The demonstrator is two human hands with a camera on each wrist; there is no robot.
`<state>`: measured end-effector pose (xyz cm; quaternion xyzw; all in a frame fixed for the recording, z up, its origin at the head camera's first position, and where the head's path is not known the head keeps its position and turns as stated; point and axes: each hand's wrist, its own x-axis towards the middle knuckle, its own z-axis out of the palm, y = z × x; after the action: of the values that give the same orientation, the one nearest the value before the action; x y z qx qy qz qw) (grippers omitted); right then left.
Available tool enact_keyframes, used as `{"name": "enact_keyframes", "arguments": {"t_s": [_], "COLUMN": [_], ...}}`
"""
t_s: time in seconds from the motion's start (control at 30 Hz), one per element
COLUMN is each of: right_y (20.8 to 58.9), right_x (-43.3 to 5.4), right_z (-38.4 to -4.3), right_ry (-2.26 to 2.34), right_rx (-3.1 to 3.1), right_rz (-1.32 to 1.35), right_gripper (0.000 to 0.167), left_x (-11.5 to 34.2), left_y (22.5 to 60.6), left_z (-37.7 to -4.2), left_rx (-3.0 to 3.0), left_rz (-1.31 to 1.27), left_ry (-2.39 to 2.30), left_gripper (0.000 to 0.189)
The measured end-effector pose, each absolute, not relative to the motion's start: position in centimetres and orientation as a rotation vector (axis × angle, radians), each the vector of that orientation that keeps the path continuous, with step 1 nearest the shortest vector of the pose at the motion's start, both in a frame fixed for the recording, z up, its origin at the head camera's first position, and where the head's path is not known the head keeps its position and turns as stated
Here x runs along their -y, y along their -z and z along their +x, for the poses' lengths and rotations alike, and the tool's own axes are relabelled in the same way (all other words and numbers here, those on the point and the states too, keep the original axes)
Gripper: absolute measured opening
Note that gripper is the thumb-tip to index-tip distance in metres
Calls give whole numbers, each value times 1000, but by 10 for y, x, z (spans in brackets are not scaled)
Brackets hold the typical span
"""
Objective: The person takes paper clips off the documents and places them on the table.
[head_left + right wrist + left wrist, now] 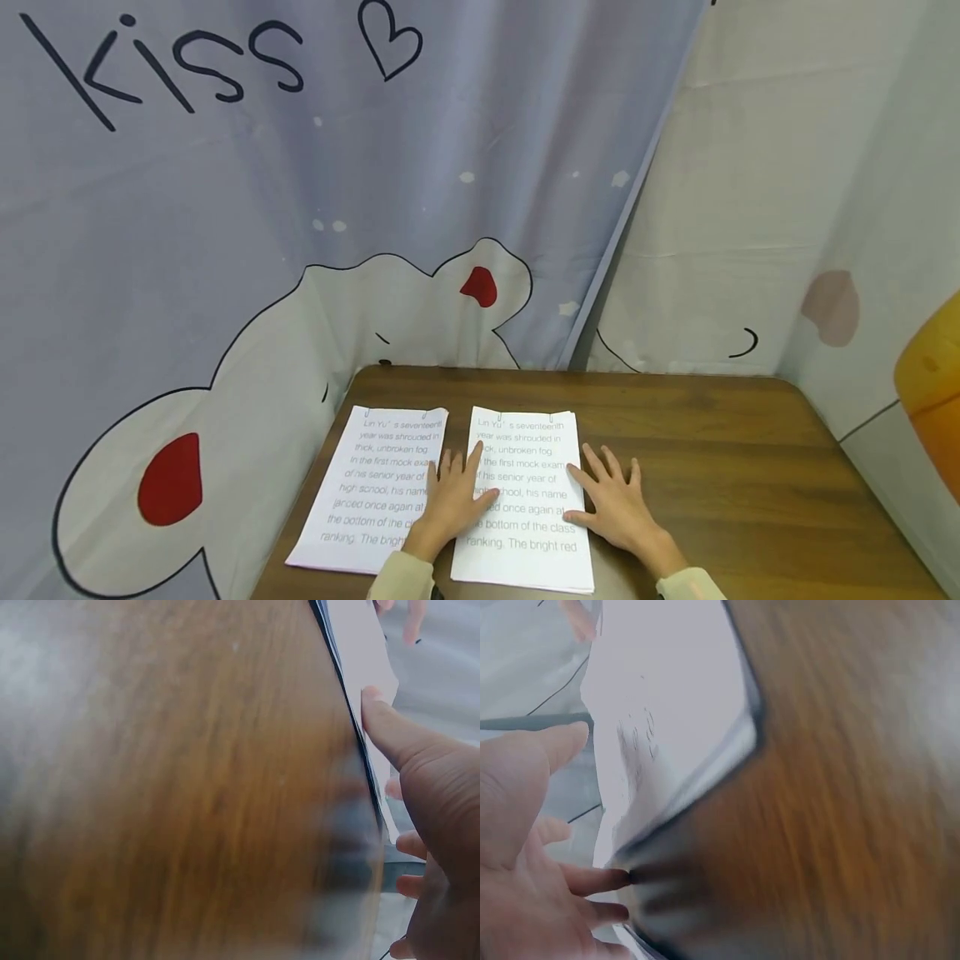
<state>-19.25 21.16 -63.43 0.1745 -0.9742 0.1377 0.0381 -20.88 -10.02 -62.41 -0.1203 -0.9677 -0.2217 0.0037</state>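
Two stacks of printed paper lie side by side on a brown wooden table. My left hand (452,498), fingers spread, is over the gap between them; its thumb and index finger overlap the left edge of the right stack (525,558). At that stack's right edge is my right hand (618,504), its fingers fanned out and thumb tip at the paper's side. The left stack (352,517) sits slightly turned, its lower right partly hidden by my left hand. In the right wrist view, the right thumb (397,731) lies along the paper's edge.
Paper clips (551,418) show along the top edges of both stacks. The wooden table (750,483) extends to the right with a rounded far corner. Behind it hangs a blue and white printed curtain (480,125), with a white one at the right.
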Motion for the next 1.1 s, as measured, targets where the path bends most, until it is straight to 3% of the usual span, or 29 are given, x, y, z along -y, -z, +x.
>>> {"name": "enact_keyframes", "arguments": {"t_s": [0.23, 0.53, 0.93, 1.1], "right_y": [632, 630, 629, 614], "right_x": [-211, -209, -210, -212], "right_z": [-193, -188, -191, -209], "right_ry": [-433, -508, -789, -924], "right_rx": [3002, 3035, 3033, 2939], "right_rz": [523, 490, 444, 391], "right_gripper": [80, 80, 84, 77], "left_x": [92, 83, 93, 99], "left_y": [621, 616, 627, 630], "left_z": [-215, -220, -207, -204], "left_rx": [2971, 2858, 2778, 2740], "left_rz": [-328, -273, -250, -330], "left_ry": [808, 1100, 1454, 1575], "left_gripper": [75, 46, 92, 100]}}
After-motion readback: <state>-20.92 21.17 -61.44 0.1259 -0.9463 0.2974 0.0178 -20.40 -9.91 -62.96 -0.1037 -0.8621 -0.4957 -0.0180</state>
